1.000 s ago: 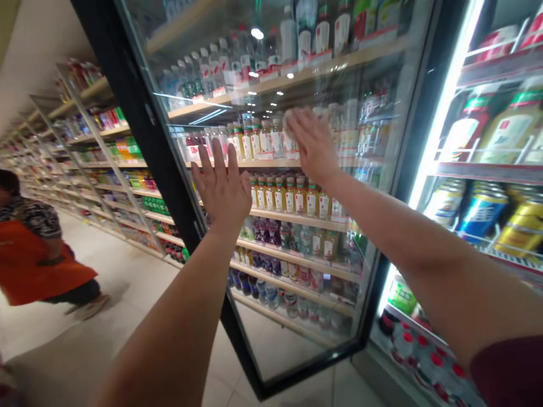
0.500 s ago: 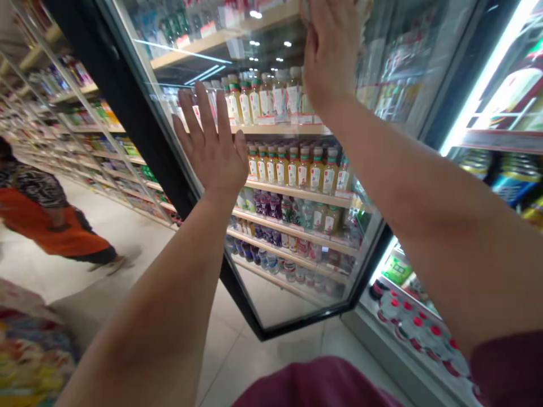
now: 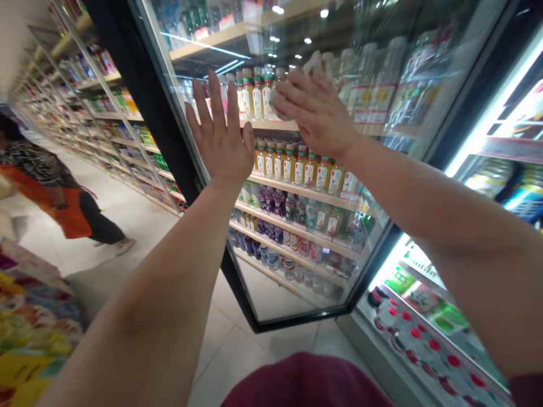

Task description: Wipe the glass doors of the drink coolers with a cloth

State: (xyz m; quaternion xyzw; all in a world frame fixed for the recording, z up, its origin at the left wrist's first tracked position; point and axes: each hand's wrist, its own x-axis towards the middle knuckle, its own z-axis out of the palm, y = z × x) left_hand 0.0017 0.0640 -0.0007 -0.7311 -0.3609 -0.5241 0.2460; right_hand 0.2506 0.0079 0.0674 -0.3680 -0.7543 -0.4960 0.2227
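Observation:
A black-framed glass fridge door (image 3: 297,308) stands swung out before me. My left hand (image 3: 223,138) lies with fingers spread against the glass near its left frame, with nothing in it. Higher up and to the right, my right hand (image 3: 318,116) presses a crumpled whitish cloth (image 3: 316,65) to the pane. Parts of the cloth stick out above the fingers and at their left; the rest is hidden under the hand. Through the glass show shelves of drinks, among them yellow juice bottles (image 3: 299,167) with white labels.
At right is the lit fridge interior, with red-capped bottles (image 3: 416,333) on its bottom shelf. Stocked shelves (image 3: 102,113) run along the aisle at left. A person in an orange apron (image 3: 74,212) walks there. Colourful packages (image 3: 34,316) are piled at lower left.
My right hand has moved down and to the left across the glass with the cloth. My left hand stays spread on the pane. The person in the apron has taken a step.

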